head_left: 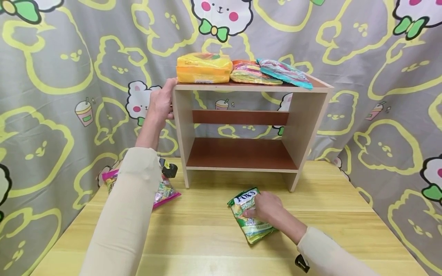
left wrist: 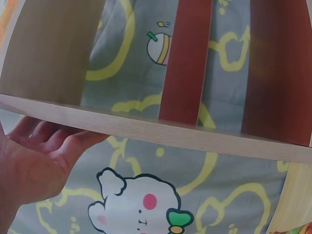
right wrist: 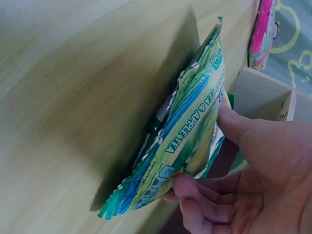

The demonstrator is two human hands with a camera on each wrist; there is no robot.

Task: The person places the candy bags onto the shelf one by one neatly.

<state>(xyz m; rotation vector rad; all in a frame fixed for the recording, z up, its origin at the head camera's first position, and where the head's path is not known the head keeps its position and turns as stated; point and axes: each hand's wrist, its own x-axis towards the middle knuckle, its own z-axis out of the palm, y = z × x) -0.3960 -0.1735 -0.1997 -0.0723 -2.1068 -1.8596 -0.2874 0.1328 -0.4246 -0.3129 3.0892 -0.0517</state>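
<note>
My right hand (head_left: 267, 207) grips a green Fox's candy bag (head_left: 241, 214) in front of the shelf. The right wrist view shows the thumb and fingers pinching this bag (right wrist: 190, 129), which is tilted on edge over the wood, its shadow beside it. At the upper left, my left hand (head_left: 161, 101) lies against the outer side of a small two-tier shelf (head_left: 183, 134). Its fingers extend against the side panel (left wrist: 136, 127) in the left wrist view, some of the fingertips hidden behind the panel edge.
On the shelf top lie a yellow bag (head_left: 203, 71), a red and yellow bag (head_left: 250, 72) and a teal-edged bag (head_left: 284, 73). A pink-edged candy bag (head_left: 167, 195) lies on the table (head_left: 193, 230), partly behind my left forearm. A patterned curtain (head_left: 51, 126) hangs behind.
</note>
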